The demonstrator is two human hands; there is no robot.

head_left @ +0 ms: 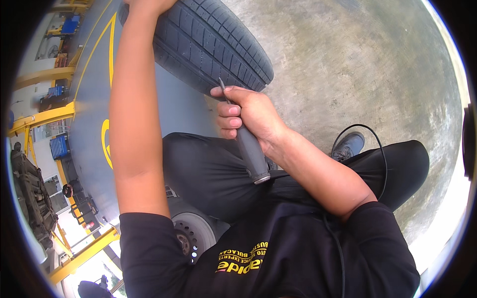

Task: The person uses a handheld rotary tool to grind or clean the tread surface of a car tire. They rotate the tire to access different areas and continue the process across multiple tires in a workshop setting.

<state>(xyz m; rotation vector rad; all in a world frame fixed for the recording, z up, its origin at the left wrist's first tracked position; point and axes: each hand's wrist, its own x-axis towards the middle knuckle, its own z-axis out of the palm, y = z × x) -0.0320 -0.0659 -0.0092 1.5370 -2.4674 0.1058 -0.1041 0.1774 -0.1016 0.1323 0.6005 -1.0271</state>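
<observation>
A black tyre (206,42) with a grooved tread stands tilted at the top, ahead of my knees. My left hand (154,4) is at the tyre's upper edge, cut off by the picture's top, so its fingers do not show. Close to the tyre's near edge, my right hand (251,111) is wrapped round a screwdriver-like pointed tool (249,151) with a thick dark grey handle. Its slim metal tip points up toward the tread, with my thumb and forefinger alongside the shaft. Whether the tip touches the rubber I cannot tell.
Beside my left knee lies a grey steel wheel (198,231), partly hidden. A black cable (382,159) loops over my right leg near my shoe (349,145). Concrete floor (343,59) spreads to the right, blue floor with yellow lines to the left. Yellow frames (49,115) stand far left.
</observation>
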